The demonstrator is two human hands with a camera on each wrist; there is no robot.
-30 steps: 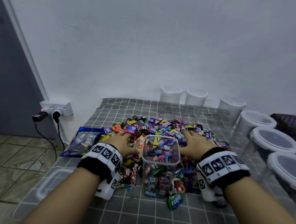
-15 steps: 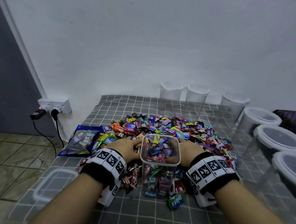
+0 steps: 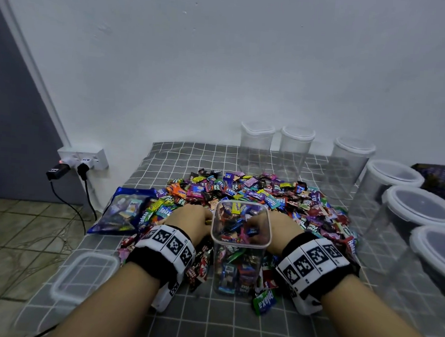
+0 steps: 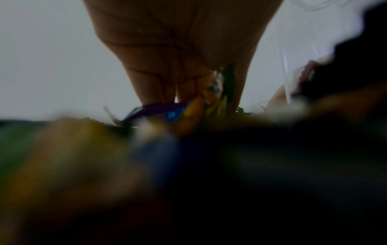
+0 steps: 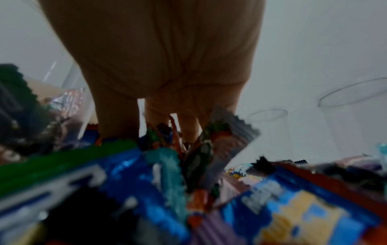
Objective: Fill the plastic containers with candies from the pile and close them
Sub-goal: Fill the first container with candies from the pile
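Observation:
A clear square container (image 3: 238, 269), open at the top and mostly full of wrapped candies, stands on the checked cloth in front of the candy pile (image 3: 261, 194). My left hand (image 3: 190, 220) lies against its left side, and in the left wrist view its curled fingers (image 4: 150, 89) pinch several wrappers (image 4: 209, 99). My right hand (image 3: 283, 229) lies against the right side; in the right wrist view its thumb and fingers (image 5: 117, 119) dig into the pile with candies (image 5: 167, 137) bunched between them. The container's flat clear lid (image 3: 85, 274) lies at the near left.
Several empty lidded clear containers stand along the back wall (image 3: 255, 147) and down the right edge (image 3: 421, 208). A blue candy bag (image 3: 123, 211) lies left of the pile. A wall socket with plugs (image 3: 82, 161) sits off the table's left side.
Both hands have drawn back from the far part of the pile to the container's sides, and their fingers have closed on candies. The camera has tilted slightly.

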